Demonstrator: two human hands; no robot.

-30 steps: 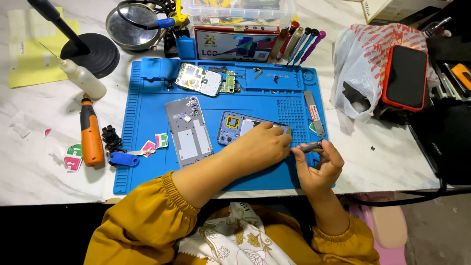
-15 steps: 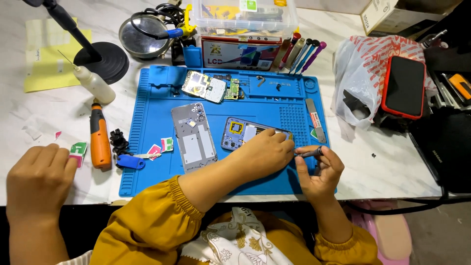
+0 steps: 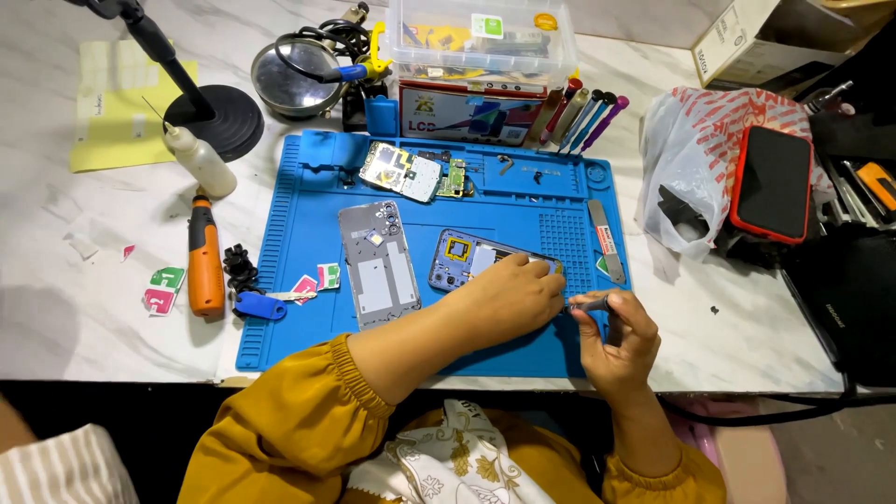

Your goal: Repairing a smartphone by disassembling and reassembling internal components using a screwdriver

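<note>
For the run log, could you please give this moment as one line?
left hand: pressing opened blue phone body | right hand: holding thin grey tool | surface: blue silicone mat
</note>
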